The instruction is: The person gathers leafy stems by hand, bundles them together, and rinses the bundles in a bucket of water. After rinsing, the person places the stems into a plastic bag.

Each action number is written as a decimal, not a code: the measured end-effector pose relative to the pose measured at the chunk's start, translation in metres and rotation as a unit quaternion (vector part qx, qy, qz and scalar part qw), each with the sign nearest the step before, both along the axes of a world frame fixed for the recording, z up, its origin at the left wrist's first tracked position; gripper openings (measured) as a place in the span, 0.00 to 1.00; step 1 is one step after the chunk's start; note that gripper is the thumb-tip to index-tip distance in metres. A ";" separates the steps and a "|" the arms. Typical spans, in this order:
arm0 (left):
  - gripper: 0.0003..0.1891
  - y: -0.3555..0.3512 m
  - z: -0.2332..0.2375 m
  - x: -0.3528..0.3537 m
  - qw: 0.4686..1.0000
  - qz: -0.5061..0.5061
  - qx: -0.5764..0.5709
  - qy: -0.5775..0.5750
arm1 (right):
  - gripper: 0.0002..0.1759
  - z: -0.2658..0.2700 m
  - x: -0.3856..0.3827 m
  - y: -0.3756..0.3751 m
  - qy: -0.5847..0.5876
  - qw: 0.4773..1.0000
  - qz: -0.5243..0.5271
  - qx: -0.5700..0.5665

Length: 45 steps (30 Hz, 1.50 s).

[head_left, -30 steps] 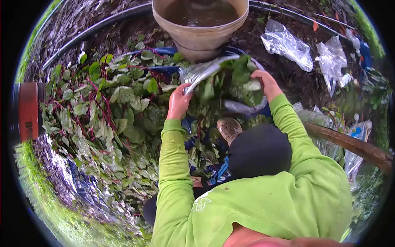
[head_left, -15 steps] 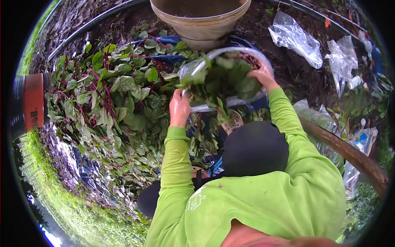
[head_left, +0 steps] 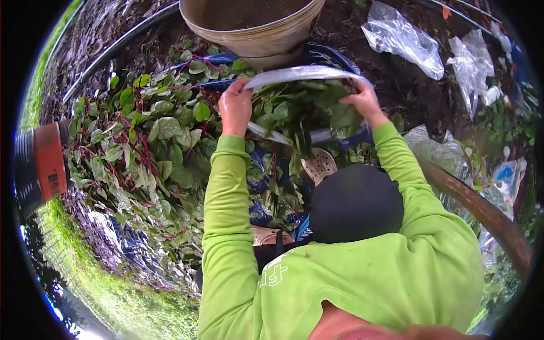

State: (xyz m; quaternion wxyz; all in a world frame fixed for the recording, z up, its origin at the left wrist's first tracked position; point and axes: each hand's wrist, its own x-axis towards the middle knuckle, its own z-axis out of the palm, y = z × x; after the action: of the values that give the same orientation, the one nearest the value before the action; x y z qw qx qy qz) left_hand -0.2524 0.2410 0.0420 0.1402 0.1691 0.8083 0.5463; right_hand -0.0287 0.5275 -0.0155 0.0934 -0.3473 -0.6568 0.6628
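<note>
Between my hands a clear plastic bag (head_left: 309, 73) is stretched wide at its mouth. Leafy greens (head_left: 300, 107) with broad green leaves fill the opening, and a few hang over the near rim. My left hand (head_left: 235, 106) pinches the bag's rim on the left side, fingers closed. On the right side, my right hand (head_left: 364, 102) is closed on the rim, its thumb lying toward the leaves. A large heap of leafy greens with purple-red stems (head_left: 153, 141) lies to the left of the bag.
A big pale bucket (head_left: 255, 37) stands just beyond the bag. At the left edge is a black and orange container (head_left: 48, 161). Empty plastic bags (head_left: 402, 39) lie on muddy ground at the right, near a wooden pole (head_left: 481, 209). Blue sheeting (head_left: 334, 56) shows under the greens.
My left hand has moved up and left along with the bag's rim, so the mouth is spread wider. My right hand has stayed in nearly the same place.
</note>
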 end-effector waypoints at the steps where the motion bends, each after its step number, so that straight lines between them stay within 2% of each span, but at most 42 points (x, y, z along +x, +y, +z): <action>1: 0.16 0.005 0.001 0.002 0.999 -0.004 -0.034 0.001 | 0.31 -0.026 0.006 0.002 -0.019 0.992 0.020 0.127; 3: 0.15 0.006 -0.002 0.010 0.994 -0.007 -0.105 0.002 | 0.26 -0.036 0.001 -0.004 0.069 0.987 -0.047 0.136; 4: 0.14 0.003 0.004 0.016 0.987 -0.028 -0.148 0.061 | 0.24 -0.024 -0.008 0.000 0.030 0.997 -0.070 0.027; 5: 0.16 0.001 0.008 0.028 0.974 -0.014 -0.216 0.074 | 0.22 -0.013 -0.013 0.004 -0.015 0.992 -0.092 -0.089; 6: 0.17 -0.009 0.000 0.035 0.961 -0.034 -0.254 0.102 | 0.19 -0.003 -0.019 0.002 0.046 0.973 -0.108 -0.197; 7: 0.19 -0.019 -0.013 0.042 0.946 -0.057 -0.292 0.130 | 0.16 0.001 -0.024 0.004 0.016 0.949 -0.134 -0.284; 8: 0.19 -0.028 -0.024 0.051 0.945 -0.063 -0.283 0.152 | 0.16 0.003 -0.027 0.002 0.024 0.928 -0.151 -0.340; 11: 0.15 -0.040 -0.030 0.078 0.981 -0.058 -0.184 0.029 | 0.17 0.024 -0.042 -0.012 0.074 0.868 -0.196 -0.449; 12: 0.12 -0.044 -0.035 0.084 0.980 -0.069 -0.174 0.064 | 0.17 0.023 -0.049 -0.012 0.107 0.852 -0.194 -0.474; 13: 0.12 -0.044 -0.033 0.089 0.990 -0.032 -0.136 0.024 | 0.16 0.018 -0.054 -0.009 0.140 0.834 -0.192 -0.498; 14: 0.11 -0.043 -0.031 0.093 0.995 0.003 -0.098 -0.015 | 0.22 0.008 -0.057 -0.003 0.128 0.856 -0.146 -0.478; 15: 0.11 -0.041 -0.027 0.095 0.996 0.037 -0.056 -0.053 | 0.25 0.003 -0.054 -0.004 0.110 0.940 -0.122 -0.300; 16: 0.11 -0.035 -0.001 0.096 0.992 0.063 -0.045 -0.104 | 0.29 0.000 -0.050 -0.004 0.087 0.986 -0.093 -0.108; 17: 0.10 -0.041 -0.003 0.092 0.975 0.099 0.033 -0.195 | 0.32 -0.003 -0.047 -0.002 0.060 0.992 -0.061 0.089; 18: 0.10 -0.046 0.000 0.091 0.969 0.131 0.094 -0.190 | 0.40 -0.006 -0.033 0.009 0.001 0.955 0.007 0.295; 19: 0.10 -0.051 0.002 0.088 0.957 0.160 0.155 -0.183 | 0.40 -0.002 -0.022 0.016 -0.020 0.942 0.056 0.331; 20: 0.09 -0.060 -0.004 0.083 0.962 0.169 0.124 -0.176 | 0.41 0.000 -0.012 0.021 -0.031 0.947 0.061 0.314; 23: 0.08 -0.052 0.023 0.101 0.964 0.153 0.093 -0.196 | 0.43 0.007 0.007 0.023 -0.074 0.956 0.085 0.270; 24: 0.08 -0.055 0.012 0.095 0.984 0.109 -0.023 -0.138 | 0.44 0.005 0.009 0.028 -0.086 0.958 0.087 0.261; 27: 0.12 -0.044 0.002 0.072 0.981 0.044 -0.181 0.059 | 0.45 -0.021 0.014 0.040 0.002 0.965 0.106 0.241; 28: 0.22 -0.033 0.011 0.067 0.965 0.015 -0.247 0.083 | 0.45 -0.013 0.015 0.038 -0.030 0.975 0.111 0.188; 30: 0.32 -0.006 0.012 0.061 0.905 -0.031 -0.266 0.329 | 0.45 -0.007 0.013 0.037 -0.055 0.966 0.122 0.222; 31: 0.38 0.012 0.010 0.055 0.909 -0.061 -0.241 0.335 | 0.45 -0.004 0.011 0.035 -0.067 0.961 0.127 0.238; 32: 0.40 0.035 0.020 0.055 0.904 -0.091 -0.250 0.334 | 0.46 0.000 0.010 0.032 -0.075 0.961 0.127 0.235; 35: 0.27 0.093 0.009 0.051 0.870 -0.141 -0.306 0.359 | 0.46 0.006 0.009 0.029 -0.084 0.959 0.135 0.235; 36: 0.23 0.105 0.006 0.043 0.882 -0.151 -0.316 0.316 | 0.47 0.004 0.009 0.031 -0.096 0.958 0.142 0.229; 38: 0.14 0.121 -0.003 0.030 0.897 -0.169 -0.338 0.228 | 0.45 0.003 0.010 0.043 -0.086 0.944 0.143 0.284; 39: 0.11 0.114 0.002 0.024 0.890 -0.164 -0.311 0.290 | 0.43 0.000 0.012 0.043 -0.082 0.938 0.146 0.305; 40: 0.09 0.096 0.013 0.015 0.879 -0.160 -0.287 0.345 | 0.39 -0.001 0.010 0.052 -0.108 0.894 0.155 0.405; 41: 0.07 0.078 0.021 0.007 0.864 -0.158 -0.264 0.398 | 0.33 0.016 0.003 0.051 -0.142 0.898 0.175 0.377; 43: 0.08 0.044 0.027 0.002 0.852 -0.166 -0.275 0.414 | 0.30 0.036 -0.015 0.034 -0.150 0.878 0.151 0.429; 45: 0.10 0.022 0.024 -0.004 0.870 -0.178 -0.294 0.354 | 0.28 0.023 -0.035 0.021 -0.305 0.840 0.157 0.421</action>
State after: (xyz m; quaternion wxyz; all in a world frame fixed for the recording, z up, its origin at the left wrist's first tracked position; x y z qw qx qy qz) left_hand -0.2566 0.2633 0.0659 -0.0176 0.4432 0.8831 0.1530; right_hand -0.0632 0.5482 0.0072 -0.0802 -0.3512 -0.9136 0.1887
